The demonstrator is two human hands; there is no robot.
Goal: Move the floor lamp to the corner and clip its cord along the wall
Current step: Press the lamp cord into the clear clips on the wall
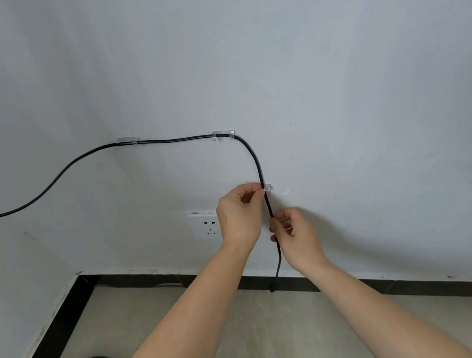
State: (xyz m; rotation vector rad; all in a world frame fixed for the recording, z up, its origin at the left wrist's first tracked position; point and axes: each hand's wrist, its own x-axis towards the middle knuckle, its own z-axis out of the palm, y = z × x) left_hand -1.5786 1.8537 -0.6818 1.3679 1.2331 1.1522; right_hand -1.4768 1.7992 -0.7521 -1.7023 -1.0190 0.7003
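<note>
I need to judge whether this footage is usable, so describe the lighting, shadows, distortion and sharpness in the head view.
Head view: soft, even light on the wall, no glare; faint shadows beside the left hand and right hand; the wide-angle lens bows the baseboard; the cord and hands look sharp, while the clear clips are hard to make out against the wall.

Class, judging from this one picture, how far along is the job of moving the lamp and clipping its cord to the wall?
Done: the cord sits in two clear clips, the left clip and the middle clip. In hand: the left hand presses the cord at a third clip while the right hand holds it below. Left: the plug end hangs loose, not in the socket.
</note>
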